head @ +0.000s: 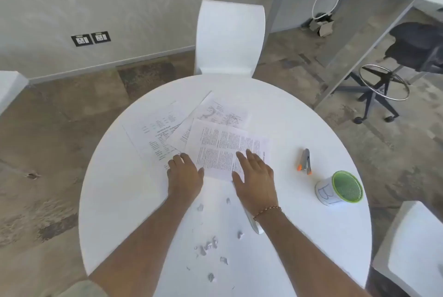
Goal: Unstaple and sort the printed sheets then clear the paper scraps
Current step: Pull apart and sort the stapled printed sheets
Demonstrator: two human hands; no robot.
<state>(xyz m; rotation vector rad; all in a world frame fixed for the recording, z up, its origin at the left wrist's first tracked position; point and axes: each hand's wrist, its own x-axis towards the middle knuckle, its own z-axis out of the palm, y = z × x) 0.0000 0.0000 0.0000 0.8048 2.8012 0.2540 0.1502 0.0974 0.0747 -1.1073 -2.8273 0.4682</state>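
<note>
Paper scraps: scattered on round white desk, nearest the camera, between the two forearms.
Left hand: fingers curled, resting at near left edge of top sheet; grip state on the paper cannot be told.
Right hand: fingers straight and spread, pressed flat on top sheet; grip apart, clamped on nothing.
Bracelet: beaded, on right wrist.
Top sheet: printed text, overlapping diagram sheet and list sheet; all fanned at desk centre.
Staple remover: grey with orange tips, right of sheets, apart from them.
Green-rimmed cup: tipped on its side, near right desk edge.
White chair: beyond far desk edge.
</note>
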